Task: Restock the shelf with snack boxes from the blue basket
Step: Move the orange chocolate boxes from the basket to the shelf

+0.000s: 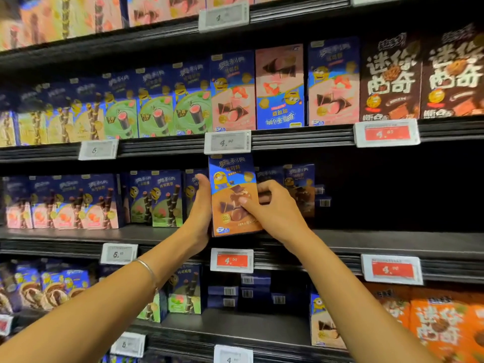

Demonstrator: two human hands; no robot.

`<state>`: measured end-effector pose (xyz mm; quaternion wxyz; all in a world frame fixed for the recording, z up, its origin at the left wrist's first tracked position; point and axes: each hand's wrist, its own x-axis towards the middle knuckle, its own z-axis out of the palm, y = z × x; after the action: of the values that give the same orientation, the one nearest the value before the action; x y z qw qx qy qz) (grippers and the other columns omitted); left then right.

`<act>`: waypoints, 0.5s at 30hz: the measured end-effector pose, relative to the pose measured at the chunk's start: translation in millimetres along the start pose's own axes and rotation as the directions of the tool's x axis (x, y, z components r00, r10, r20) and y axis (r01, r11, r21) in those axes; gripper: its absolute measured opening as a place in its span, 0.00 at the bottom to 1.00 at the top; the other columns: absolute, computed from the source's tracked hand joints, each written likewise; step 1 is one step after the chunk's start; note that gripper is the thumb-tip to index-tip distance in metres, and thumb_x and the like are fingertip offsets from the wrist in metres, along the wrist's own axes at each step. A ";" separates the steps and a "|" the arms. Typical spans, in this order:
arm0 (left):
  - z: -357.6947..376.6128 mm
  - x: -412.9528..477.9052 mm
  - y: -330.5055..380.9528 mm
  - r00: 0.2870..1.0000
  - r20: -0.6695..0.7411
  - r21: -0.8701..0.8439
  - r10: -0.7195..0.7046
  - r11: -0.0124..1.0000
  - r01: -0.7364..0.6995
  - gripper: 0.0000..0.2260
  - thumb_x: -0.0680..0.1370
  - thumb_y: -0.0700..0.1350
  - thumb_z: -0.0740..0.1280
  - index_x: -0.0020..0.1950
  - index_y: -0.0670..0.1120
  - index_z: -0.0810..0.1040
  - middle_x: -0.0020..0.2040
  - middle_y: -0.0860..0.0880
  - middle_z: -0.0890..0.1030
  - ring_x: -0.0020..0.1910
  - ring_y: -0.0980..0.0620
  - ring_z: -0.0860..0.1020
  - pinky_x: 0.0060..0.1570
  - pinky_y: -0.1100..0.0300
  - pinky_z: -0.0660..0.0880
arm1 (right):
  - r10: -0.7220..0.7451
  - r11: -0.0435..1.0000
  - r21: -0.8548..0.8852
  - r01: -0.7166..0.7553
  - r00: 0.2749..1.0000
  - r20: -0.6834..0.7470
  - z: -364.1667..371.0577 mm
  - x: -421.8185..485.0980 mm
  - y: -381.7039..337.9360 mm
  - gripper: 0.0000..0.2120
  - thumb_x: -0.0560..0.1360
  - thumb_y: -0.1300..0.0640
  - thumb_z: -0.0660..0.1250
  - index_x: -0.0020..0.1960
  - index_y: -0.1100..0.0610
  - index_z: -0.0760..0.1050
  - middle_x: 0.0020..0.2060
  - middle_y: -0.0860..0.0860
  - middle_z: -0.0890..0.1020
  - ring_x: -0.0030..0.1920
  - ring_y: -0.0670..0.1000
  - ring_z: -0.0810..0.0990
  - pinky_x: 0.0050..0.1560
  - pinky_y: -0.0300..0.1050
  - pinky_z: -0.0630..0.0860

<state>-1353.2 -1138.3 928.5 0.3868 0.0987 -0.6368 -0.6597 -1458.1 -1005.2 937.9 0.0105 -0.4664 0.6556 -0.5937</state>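
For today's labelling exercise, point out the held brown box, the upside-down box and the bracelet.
brown box (pixel 226 205), head view, middle of its front face.
upside-down box (pixel 279 87), head view, middle of its front face.
bracelet (pixel 148 269), head view, band across the wrist.

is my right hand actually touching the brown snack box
Touching. Head view: the right hand presses its thumb on the front of the brown snack box, fingers curled at its right edge.
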 end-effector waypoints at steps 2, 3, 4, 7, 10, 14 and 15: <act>-3.2 3.4 0.0 0.999 -0.009 0.011 -0.040 0.999 0.040 0.47 0.65 0.81 0.50 0.68 0.51 0.81 0.62 0.41 0.86 0.57 0.41 0.86 0.54 0.46 0.84 | 0.048 0.998 0.045 -0.049 0.999 0.022 -1.0 -2.5 -1.0 0.18 0.74 0.47 0.75 0.58 0.52 0.74 0.51 0.48 0.83 0.50 0.47 0.84 0.49 0.51 0.84; -3.3 4.6 1.5 0.999 -0.034 0.032 -0.043 0.999 0.044 0.48 0.64 0.81 0.52 0.69 0.50 0.79 0.62 0.41 0.86 0.57 0.40 0.86 0.58 0.42 0.83 | 0.074 0.994 0.078 -0.077 0.997 0.037 -2.0 -4.3 -2.1 0.17 0.75 0.48 0.75 0.58 0.53 0.74 0.52 0.50 0.83 0.51 0.49 0.85 0.50 0.54 0.84; -3.2 6.5 2.1 0.997 -0.066 0.050 -0.045 0.998 0.048 0.50 0.63 0.81 0.56 0.72 0.48 0.76 0.61 0.42 0.86 0.57 0.40 0.86 0.59 0.40 0.82 | 0.100 0.986 0.125 -0.106 0.994 0.051 -3.8 -6.0 -2.9 0.17 0.75 0.50 0.75 0.59 0.54 0.74 0.52 0.51 0.84 0.51 0.51 0.86 0.50 0.57 0.84; -6.5 11.5 -0.3 0.978 -0.200 0.080 -0.054 0.994 0.072 0.47 0.67 0.75 0.66 0.72 0.41 0.65 0.58 0.43 0.86 0.46 0.45 0.89 0.41 0.49 0.85 | 0.156 0.949 0.261 -0.176 0.983 0.093 -12.5 -9.5 -1.5 0.16 0.76 0.56 0.75 0.59 0.55 0.73 0.50 0.53 0.85 0.46 0.51 0.88 0.45 0.57 0.85; -15.1 17.1 -4.7 0.957 -0.289 0.133 -0.020 0.989 0.061 0.36 0.76 0.66 0.70 0.70 0.40 0.65 0.50 0.44 0.86 0.39 0.47 0.88 0.31 0.54 0.82 | 0.174 0.937 0.296 -0.184 0.983 0.061 -21.5 -8.8 6.2 0.14 0.77 0.58 0.74 0.59 0.56 0.73 0.46 0.52 0.86 0.43 0.49 0.88 0.37 0.50 0.85; -28.0 20.5 -0.8 0.939 -0.343 0.183 0.025 0.982 0.040 0.29 0.77 0.66 0.70 0.63 0.46 0.65 0.48 0.42 0.85 0.36 0.51 0.87 0.31 0.55 0.82 | 0.220 0.954 0.226 -0.196 0.972 -0.087 -40.7 5.0 28.6 0.13 0.76 0.56 0.75 0.57 0.56 0.75 0.49 0.54 0.86 0.46 0.53 0.88 0.47 0.60 0.85; -31.9 21.6 1.6 0.937 -0.349 0.178 0.027 0.983 0.038 0.27 0.78 0.66 0.69 0.61 0.47 0.65 0.48 0.42 0.85 0.35 0.52 0.87 0.30 0.56 0.81 | 0.230 0.960 0.194 -0.203 0.965 -0.124 -45.0 9.6 34.8 0.15 0.75 0.55 0.75 0.57 0.57 0.75 0.51 0.55 0.85 0.48 0.54 0.87 0.49 0.61 0.84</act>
<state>-1347.4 -1176.2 932.4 0.4815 0.2511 -0.6149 -0.5718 -1509.9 -981.5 928.9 0.0699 -0.3444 0.6456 -0.6780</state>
